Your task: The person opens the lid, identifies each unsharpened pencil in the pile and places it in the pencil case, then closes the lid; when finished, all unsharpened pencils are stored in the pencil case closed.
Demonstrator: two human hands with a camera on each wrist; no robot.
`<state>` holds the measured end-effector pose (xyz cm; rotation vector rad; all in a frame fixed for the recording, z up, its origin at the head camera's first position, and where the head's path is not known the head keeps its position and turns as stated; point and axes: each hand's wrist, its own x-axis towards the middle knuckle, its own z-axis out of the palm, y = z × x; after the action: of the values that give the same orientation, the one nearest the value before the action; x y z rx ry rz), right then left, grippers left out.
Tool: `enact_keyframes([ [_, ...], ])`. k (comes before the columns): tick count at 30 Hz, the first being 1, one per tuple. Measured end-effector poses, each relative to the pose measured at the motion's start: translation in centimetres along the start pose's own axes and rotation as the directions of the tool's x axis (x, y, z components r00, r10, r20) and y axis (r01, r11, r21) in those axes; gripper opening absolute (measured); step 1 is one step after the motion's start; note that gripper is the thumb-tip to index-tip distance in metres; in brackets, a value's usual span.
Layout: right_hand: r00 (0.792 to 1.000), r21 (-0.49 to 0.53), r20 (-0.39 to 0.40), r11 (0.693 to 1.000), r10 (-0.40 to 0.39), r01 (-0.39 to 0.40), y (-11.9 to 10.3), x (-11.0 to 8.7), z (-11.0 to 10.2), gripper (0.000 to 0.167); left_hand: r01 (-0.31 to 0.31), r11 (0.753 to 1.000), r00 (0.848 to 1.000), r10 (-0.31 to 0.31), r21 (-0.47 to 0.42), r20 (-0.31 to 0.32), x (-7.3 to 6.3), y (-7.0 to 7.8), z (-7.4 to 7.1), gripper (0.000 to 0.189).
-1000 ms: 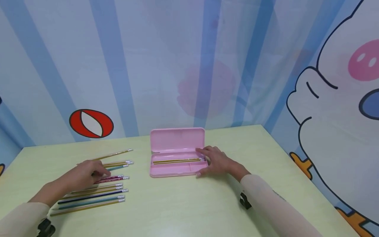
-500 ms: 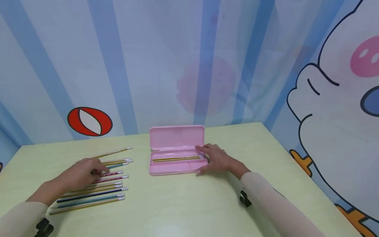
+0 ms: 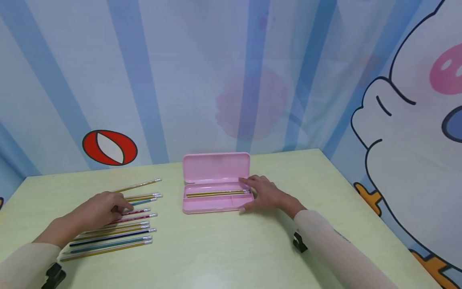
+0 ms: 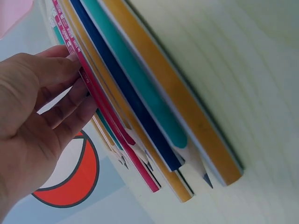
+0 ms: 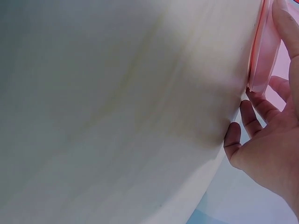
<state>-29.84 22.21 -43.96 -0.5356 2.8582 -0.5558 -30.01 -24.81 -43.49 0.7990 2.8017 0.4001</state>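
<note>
On the left side of the table, my left hand (image 3: 102,208) pinches a red pencil (image 3: 137,211) between thumb and fingers. A second red pencil (image 3: 140,218) lies just in front of it. The left wrist view has the thumb of the left hand (image 4: 37,88) against the red pencils (image 4: 100,93), fingers on their far side. My right hand (image 3: 267,194) holds the right end of a pink pencil case (image 3: 207,206), thumb at the front corner and fingers behind. Its lid is raised, and gold pencils (image 3: 216,194) lie in the rear compartment.
Several gold, teal and dark blue pencils (image 3: 115,237) lie roughly parallel in front of the left hand. Behind it are more gold pencils (image 3: 138,184) and a teal pencil (image 3: 146,201). A patterned blue curtain (image 3: 195,80) hangs at the back of the table (image 3: 231,249).
The red pencil at my left fingertips has shifted slightly away from the other red one, widening the gap between them. My right hand keeps its hold on the case.
</note>
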Motion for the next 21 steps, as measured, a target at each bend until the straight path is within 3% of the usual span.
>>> enact_keyframes([
  [12, 1.000, -0.006, -0.004, 1.000, -0.008, 0.008, 0.07, 0.07, 0.04, 0.101, -0.033, 0.999, 0.999, 0.033, 0.016, 0.017, 0.17, 0.02, -0.09, 0.029],
  [21, 1.000, -0.008, -0.002, 1.000, -0.005, 0.005, 0.14, 0.14, 0.11, 0.101, -0.084, 0.994, 0.996, 0.086, 0.068, -0.026, 0.12, 0.02, 0.00, 0.030],
])
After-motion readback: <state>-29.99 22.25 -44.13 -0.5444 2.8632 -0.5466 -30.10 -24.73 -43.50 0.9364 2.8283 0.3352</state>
